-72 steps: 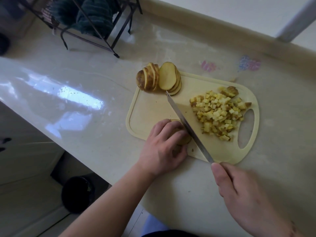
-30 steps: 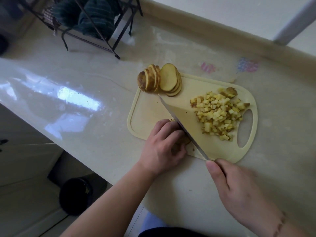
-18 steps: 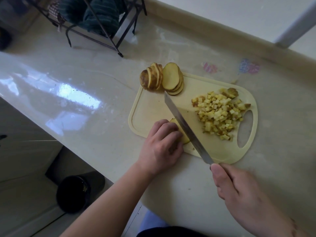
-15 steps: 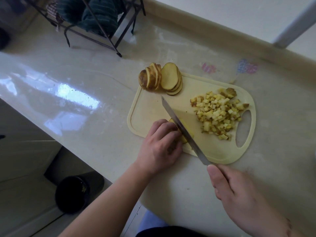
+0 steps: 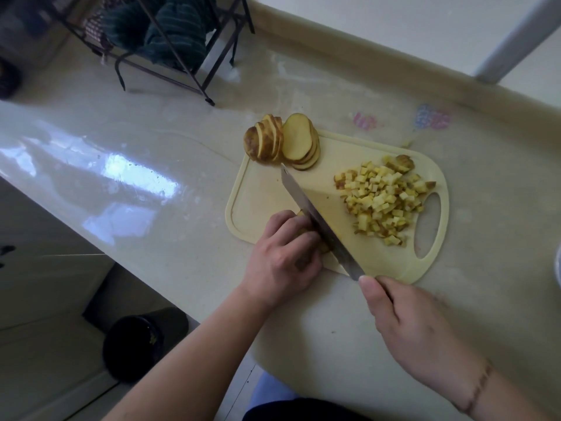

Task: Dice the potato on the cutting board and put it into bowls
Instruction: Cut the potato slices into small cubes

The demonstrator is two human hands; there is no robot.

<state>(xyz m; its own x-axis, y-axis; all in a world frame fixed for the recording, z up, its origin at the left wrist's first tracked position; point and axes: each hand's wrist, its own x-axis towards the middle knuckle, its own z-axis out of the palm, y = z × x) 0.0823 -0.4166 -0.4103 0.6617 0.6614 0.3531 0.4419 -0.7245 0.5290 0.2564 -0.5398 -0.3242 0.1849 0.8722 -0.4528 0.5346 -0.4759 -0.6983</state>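
A pale yellow cutting board [image 5: 258,189] lies on the counter. Potato slices [image 5: 296,141] lean in a stack at its far left corner. A heap of diced potato [image 5: 382,199] covers its right side. My left hand [image 5: 285,256] curls over a small stack of potato slices [image 5: 302,213] at the board's near edge, hiding most of them. My right hand [image 5: 403,317] grips the handle of a long knife [image 5: 315,220], whose blade runs diagonally against my left fingers and into that stack.
A black wire rack [image 5: 170,47] with dark green cloth stands at the back left of the counter. A white rim [image 5: 558,265], perhaps a bowl, shows at the right edge. A dark bin [image 5: 136,341] sits on the floor below the counter edge.
The knife has gone up and down through the slices under my left hand. The blade now sits closer to my left fingers, which have edged back over the stack.
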